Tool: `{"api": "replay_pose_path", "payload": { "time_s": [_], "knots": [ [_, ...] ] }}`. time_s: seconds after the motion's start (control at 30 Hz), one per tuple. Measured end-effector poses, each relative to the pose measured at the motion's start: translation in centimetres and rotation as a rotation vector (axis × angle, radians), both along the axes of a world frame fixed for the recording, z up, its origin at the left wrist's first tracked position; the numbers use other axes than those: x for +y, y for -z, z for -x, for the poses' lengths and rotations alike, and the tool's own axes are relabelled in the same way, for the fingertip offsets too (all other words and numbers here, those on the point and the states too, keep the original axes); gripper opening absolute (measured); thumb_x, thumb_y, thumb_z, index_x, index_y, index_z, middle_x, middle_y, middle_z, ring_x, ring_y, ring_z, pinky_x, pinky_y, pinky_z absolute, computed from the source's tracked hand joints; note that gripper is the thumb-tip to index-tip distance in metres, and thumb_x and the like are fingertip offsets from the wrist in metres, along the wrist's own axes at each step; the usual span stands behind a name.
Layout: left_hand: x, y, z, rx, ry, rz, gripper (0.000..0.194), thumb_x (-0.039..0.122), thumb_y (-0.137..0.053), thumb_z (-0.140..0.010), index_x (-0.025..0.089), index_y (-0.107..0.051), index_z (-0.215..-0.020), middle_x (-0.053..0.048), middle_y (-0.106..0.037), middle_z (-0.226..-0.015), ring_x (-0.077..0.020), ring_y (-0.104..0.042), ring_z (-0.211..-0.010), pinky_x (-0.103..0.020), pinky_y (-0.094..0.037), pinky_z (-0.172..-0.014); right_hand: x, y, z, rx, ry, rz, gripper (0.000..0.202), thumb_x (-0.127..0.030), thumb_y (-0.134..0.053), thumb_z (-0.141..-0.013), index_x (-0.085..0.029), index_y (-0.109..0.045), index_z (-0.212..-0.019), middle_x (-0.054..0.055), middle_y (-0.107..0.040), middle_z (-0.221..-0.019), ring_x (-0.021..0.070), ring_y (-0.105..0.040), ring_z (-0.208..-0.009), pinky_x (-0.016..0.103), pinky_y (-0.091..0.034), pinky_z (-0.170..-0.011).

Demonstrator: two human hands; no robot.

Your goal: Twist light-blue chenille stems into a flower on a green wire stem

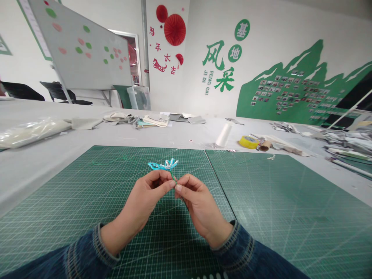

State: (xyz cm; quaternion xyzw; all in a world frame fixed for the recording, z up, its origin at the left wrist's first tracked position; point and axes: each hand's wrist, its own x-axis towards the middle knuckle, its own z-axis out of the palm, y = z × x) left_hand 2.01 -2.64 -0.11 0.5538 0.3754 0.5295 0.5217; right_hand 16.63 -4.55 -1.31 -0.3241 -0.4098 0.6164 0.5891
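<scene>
A small beaded flower (164,166) in blue and white, on a thin green stem, is held up above the green cutting mat (116,209). My left hand (145,197) pinches the stem between thumb and forefinger, just below the beads. Close against it, my right hand (199,203) pinches the lower part of the same stem, its fingertips touching those of the left. The blue petal points left, and the white beaded loops fan upward. Both sets of curled fingers partly hide the stem's lower end.
A second cutting mat (279,193) lies to the right. Beyond the mats stand a white thread cone (224,135) and a yellow tape roll (248,142). Fabric scraps (157,120) lie at the back, a plastic-wrapped bundle (33,131) at left. Green thread (124,157) rests on the mat.
</scene>
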Motion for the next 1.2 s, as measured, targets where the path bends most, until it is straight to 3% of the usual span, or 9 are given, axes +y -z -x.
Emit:
{"api": "replay_pose_path", "payload": {
  "time_s": [0.1,0.5,1.2],
  "knots": [
    [0.0,0.1,0.1,-0.008,0.005,-0.005,0.012,0.026,-0.076,-0.076,0.018,-0.067,-0.071,0.0,-0.063,-0.073,-0.0151,-0.055,-0.074,-0.027,-0.045,-0.072,-0.1,-0.1,0.0,-0.034,0.013,-0.011,0.012,-0.021,-0.077,-0.073,-0.021,-0.066,-0.067,-0.004,-0.057,-0.064,0.0141,-0.048,-0.069,0.03,-0.036,-0.072],
    [-0.3,-0.7,0.1,-0.12,0.1,0.011,0.011,0.022,-0.073,-0.078,0.017,-0.068,-0.07,-0.001,-0.065,-0.075,-0.0147,-0.057,-0.071,-0.028,-0.048,-0.072,-0.1,-0.6,-0.1,0.083,-0.18,0.058,0.015,-0.029,-0.076,-0.077,-0.018,-0.068,-0.07,-0.001,-0.06,-0.071,0.0137,-0.049,-0.068,0.029,-0.037,-0.069],
    [0.0,0.3,0.1,-0.07,0.057,0.018,0.009,0.023,-0.075,-0.079,0.019,-0.068,-0.076,0.001,-0.065,-0.079,-0.0137,-0.057,-0.078,-0.027,-0.045,-0.077,0.0,0.0,-0.2,-0.012,-0.019,-0.008,0.012,-0.021,-0.077,-0.075,-0.02,-0.067,-0.068,-0.004,-0.057,-0.064,0.0137,-0.048,-0.069,0.03,-0.036,-0.074]
  ]
}}
